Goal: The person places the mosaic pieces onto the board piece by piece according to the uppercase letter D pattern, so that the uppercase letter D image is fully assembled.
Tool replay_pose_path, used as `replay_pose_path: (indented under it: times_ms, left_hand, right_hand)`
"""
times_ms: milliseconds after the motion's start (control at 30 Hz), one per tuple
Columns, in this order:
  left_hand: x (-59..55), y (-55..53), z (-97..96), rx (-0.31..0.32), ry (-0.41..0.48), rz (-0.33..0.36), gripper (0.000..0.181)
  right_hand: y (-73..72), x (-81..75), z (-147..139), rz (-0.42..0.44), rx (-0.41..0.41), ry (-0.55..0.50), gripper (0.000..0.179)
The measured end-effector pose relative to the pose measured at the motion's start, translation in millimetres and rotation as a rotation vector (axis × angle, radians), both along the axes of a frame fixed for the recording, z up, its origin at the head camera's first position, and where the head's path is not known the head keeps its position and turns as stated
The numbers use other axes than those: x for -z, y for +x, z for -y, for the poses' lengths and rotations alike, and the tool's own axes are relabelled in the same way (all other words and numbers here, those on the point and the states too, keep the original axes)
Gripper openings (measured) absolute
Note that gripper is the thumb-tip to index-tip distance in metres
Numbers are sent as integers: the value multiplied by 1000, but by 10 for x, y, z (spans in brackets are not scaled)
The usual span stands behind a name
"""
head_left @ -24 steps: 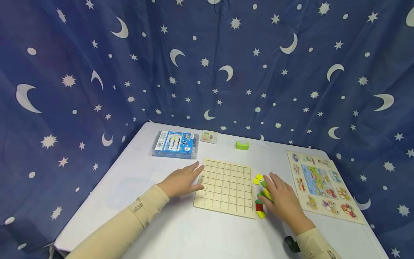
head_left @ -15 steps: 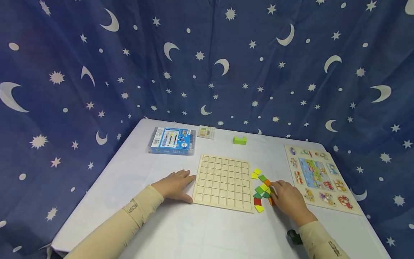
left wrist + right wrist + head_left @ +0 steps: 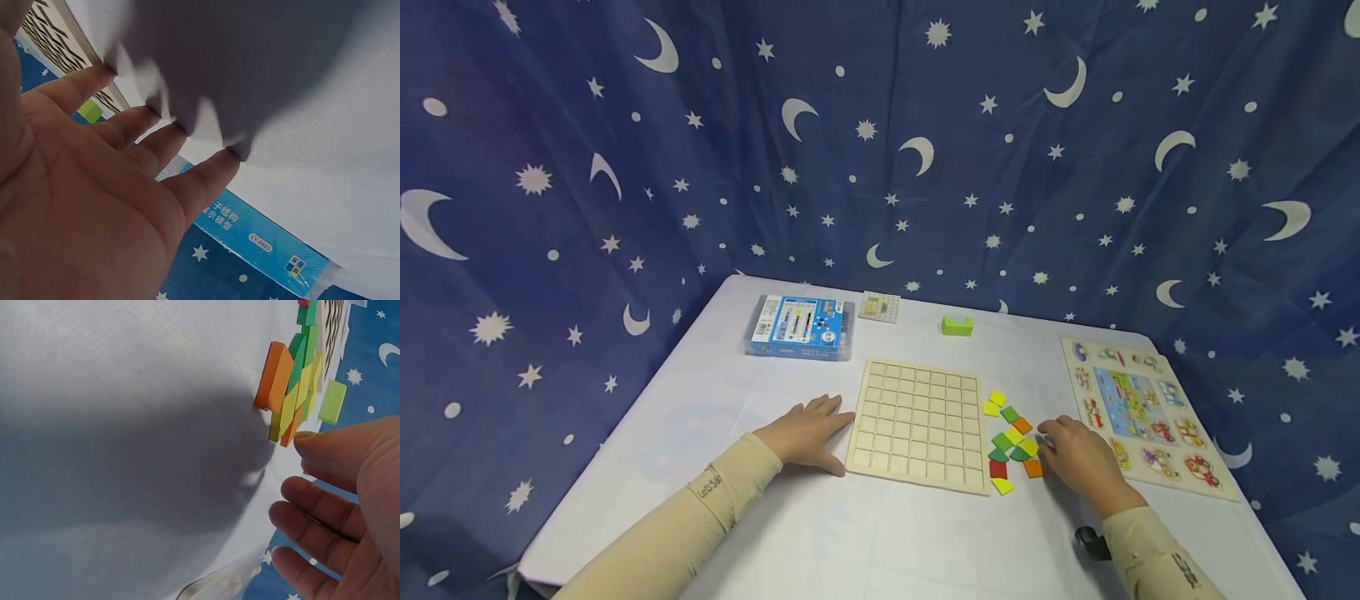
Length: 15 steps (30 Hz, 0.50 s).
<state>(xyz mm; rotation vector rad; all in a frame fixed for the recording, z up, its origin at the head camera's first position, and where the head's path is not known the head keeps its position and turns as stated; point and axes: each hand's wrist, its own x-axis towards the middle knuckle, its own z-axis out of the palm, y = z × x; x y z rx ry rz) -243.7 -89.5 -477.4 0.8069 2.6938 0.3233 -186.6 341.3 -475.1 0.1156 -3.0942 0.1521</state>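
A square wooden grid board (image 3: 917,427) lies on the white table. My left hand (image 3: 807,429) rests at the board's left edge, fingers spread; in the left wrist view the fingertips (image 3: 228,159) touch the cloth. Off the board's right edge is a loose cluster of coloured wooden pieces, among them an orange one (image 3: 1033,468), a red one (image 3: 997,470), green ones (image 3: 1002,442) and yellow ones (image 3: 997,397). Just right of the cluster is my right hand (image 3: 1081,457), its fingers loosely bent and holding nothing. The right wrist view shows its thumb close to the pieces.
A clear case with a blue label (image 3: 801,327) stands at the back left, beside a small patterned grid card (image 3: 880,307). Behind the board is a green notched block (image 3: 957,326). A picture puzzle board (image 3: 1150,417) lies at right, and a black object (image 3: 1092,543) near my right sleeve.
My right hand came down beside the cluster, then drew slightly right, uncovering the orange piece. My left hand shifted off the board's surface to its left edge. The head view tilted down slightly.
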Motion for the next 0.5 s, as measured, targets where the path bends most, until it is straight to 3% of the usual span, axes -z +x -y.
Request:
replay_pose_path:
  times_ms: [267,500]
  left_hand:
    - [31,51,10,-9,12,-8,98]
    - [15,55,9,-5,18,-16,98]
  right_hand:
    - [-64,7,43,-19,-46,-19,24]
    - [-317,-53,147,-33,-58,24,27]
